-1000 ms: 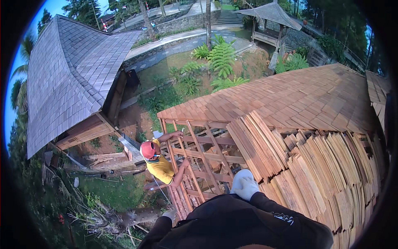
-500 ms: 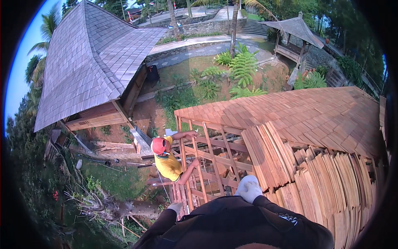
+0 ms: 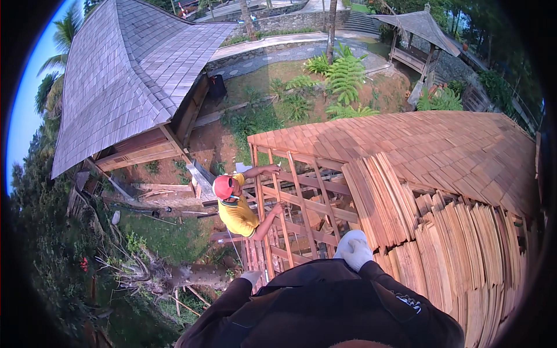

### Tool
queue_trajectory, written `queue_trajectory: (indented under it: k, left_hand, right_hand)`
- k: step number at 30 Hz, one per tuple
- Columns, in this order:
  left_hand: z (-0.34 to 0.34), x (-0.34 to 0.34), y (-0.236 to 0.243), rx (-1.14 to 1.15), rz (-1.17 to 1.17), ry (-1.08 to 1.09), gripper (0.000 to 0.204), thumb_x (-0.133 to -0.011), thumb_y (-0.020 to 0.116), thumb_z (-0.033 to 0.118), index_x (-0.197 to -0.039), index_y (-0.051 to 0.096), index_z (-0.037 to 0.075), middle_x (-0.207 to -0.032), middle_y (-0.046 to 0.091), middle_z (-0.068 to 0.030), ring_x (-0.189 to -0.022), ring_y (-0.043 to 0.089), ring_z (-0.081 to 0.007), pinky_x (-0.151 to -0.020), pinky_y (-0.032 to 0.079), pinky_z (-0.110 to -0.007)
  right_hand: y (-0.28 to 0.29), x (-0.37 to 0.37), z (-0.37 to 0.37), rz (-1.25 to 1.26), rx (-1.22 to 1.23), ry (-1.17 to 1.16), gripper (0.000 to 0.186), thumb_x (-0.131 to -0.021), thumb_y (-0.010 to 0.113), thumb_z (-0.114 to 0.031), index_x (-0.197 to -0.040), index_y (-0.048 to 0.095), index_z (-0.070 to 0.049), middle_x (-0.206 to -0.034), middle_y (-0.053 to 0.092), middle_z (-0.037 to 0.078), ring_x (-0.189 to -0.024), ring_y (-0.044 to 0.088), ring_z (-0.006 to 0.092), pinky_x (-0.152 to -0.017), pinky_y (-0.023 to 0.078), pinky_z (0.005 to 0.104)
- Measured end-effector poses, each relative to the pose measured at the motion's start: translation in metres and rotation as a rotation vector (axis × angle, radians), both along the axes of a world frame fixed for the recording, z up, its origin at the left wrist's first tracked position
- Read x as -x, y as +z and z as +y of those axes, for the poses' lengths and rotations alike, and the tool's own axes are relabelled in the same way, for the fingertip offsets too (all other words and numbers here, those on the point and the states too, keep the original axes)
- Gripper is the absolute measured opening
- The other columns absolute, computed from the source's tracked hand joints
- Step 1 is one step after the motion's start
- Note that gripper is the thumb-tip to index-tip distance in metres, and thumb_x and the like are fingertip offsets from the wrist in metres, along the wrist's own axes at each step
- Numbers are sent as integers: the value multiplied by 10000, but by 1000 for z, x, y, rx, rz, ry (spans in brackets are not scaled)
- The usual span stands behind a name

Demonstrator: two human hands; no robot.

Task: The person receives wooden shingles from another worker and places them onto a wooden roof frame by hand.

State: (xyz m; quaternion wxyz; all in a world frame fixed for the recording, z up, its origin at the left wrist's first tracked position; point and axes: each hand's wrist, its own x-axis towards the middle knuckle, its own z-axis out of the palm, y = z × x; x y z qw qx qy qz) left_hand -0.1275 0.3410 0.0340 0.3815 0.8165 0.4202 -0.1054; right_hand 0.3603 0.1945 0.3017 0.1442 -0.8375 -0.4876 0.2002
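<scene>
My right hand (image 3: pixel 357 256), in a pale work glove, lies against a smooth, rounded whitish thing (image 3: pixel 350 237). Its fingers look curled in at that thing's near edge; what the thing is cannot be made out. My left hand (image 3: pixel 252 276), gloved too, is low beside the reddish wooden battens (image 3: pixel 268 264) of the open roof frame. Its fingers are mostly hidden, so any hold on a batten does not show. Across the frame, a person (image 3: pixel 239 216) in a yellow shirt and red cap has both hands on the upright battens.
Stacked wooden shingles (image 3: pixel 447 249) cover the slope at my right. Beyond them rises a shingled roof (image 3: pixel 406 139). Open gaps show between the frame's rafters (image 3: pixel 313 206). A grey-roofed building (image 3: pixel 133 87) stands far left, and a tree trunk (image 3: pixel 200 276) lies below on the left.
The view has shifted slightly, so the scene sits a little farther right. My hands stay in nearly the same places, and the other person's hands remain on the battens.
</scene>
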Motion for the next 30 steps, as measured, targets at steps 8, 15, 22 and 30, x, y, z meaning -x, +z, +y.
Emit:
queue_trajectory:
  k: [8,15,22,30]
  left_hand:
    - [8,-39,63,341,-83,660,590,-974,569,496,-1242,699,-13,-1225,702,-254,-1183,654,-377,-1007,496,-422]
    - [-9,-19,74,340,-59,535,498,-990,558,460,-1247,720,66,-1250,711,-212,-1173,661,-375,-981,516,-407]
    - [-31,-31,65,402,-9,658,508,-978,576,452,-1243,725,46,-1206,735,-193,-1163,677,-326,-1004,503,-383]
    - [-45,-17,58,269,-76,568,275,-960,612,243,-1110,795,103,-1068,776,-142,-1052,722,-261,-926,541,-357]
  right_hand:
    - [-1,-3,7,54,-40,-59,576,-860,723,-361,-1295,657,9,-1358,624,228,-1338,520,391,-1148,399,458]
    - [-8,3,7,50,-22,-48,558,-874,703,-356,-1301,658,0,-1364,626,229,-1365,500,392,-1168,378,467]
    - [-12,-8,-3,38,-6,-67,576,-877,706,-362,-1306,657,20,-1393,616,219,-1376,494,389,-1174,371,465]
    - [-17,3,-10,48,-30,-43,600,-868,723,-366,-1310,648,32,-1409,601,226,-1376,486,407,-1186,351,473]
